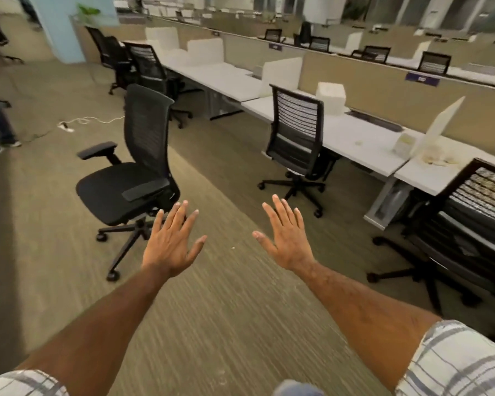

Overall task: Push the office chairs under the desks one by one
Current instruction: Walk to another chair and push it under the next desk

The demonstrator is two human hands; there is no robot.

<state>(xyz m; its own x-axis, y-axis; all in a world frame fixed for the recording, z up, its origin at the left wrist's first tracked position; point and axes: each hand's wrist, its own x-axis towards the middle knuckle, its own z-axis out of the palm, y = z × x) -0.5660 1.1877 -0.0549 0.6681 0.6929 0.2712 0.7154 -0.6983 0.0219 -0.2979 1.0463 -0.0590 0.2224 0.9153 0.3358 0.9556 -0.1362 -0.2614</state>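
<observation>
Black mesh office chair (pixel 137 167) stands out on the carpet just beyond the left hand (pixel 170 241), well clear of the counter (pixel 352 138) past the right hand (pixel 286 238); both hands spread open and empty, seemingly reaching to grip and push it.

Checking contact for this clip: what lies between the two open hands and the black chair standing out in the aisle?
Head view: only bare carpet. The left hand and right hand hover spread and empty, short of the black chair, touching nothing.
</observation>
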